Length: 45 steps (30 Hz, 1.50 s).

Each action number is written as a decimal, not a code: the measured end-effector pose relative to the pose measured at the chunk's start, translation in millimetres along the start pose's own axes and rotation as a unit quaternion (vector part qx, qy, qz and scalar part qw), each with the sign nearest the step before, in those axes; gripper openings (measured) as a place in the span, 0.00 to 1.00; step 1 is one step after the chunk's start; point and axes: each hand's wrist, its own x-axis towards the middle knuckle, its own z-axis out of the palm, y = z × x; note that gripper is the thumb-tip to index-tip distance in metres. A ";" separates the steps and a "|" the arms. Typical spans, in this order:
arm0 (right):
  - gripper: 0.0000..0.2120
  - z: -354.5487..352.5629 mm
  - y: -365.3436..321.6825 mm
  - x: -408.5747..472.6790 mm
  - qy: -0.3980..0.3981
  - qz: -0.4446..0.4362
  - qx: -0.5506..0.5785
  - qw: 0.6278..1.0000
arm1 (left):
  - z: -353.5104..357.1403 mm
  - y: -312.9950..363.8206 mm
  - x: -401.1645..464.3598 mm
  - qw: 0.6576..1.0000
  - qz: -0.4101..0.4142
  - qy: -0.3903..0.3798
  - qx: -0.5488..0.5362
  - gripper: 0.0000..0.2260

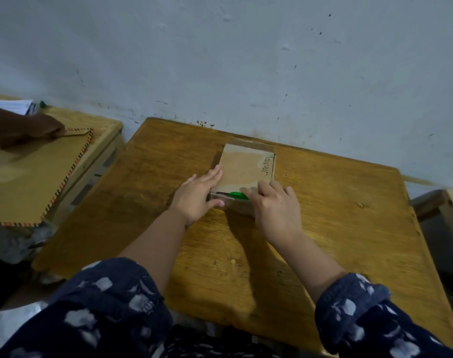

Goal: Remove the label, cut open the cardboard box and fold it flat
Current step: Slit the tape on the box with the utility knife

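A small brown cardboard box lies on the wooden desk, taped along its edges, with handwriting along its right side. My left hand rests flat against the box's left near corner, fingers spread on its side and top. My right hand is closed around a green-handled cutter, whose tip lies along the box's near top edge. The blade itself is too small to make out. A paler patch covers much of the box's top face.
A second desk at the left holds a large brown envelope with a striped border, a dark cloth and papers. A grey-white wall stands right behind the desk. Another piece of furniture sits at the right edge.
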 end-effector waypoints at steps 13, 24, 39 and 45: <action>0.22 -8.6 34.1 -22.8 -0.014 0.011 -0.046 0.999 | -0.8 5.1 0.9 0.999 0.000 0.002 0.042 0.36; 0.17 -32.7 87.4 -46.4 -0.144 0.128 -0.020 0.981 | -5.3 14.2 -1.3 0.998 -0.017 -0.014 0.063 0.36; 0.27 3.9 131.3 -11.8 -0.108 0.581 0.519 0.618 | 10.1 72.6 33.1 0.997 -0.054 -0.010 0.058 0.34; 0.19 39.8 145.5 -13.1 -0.095 0.572 0.235 0.780 | 29.6 82.6 40.8 0.990 -0.081 -0.031 0.109 0.44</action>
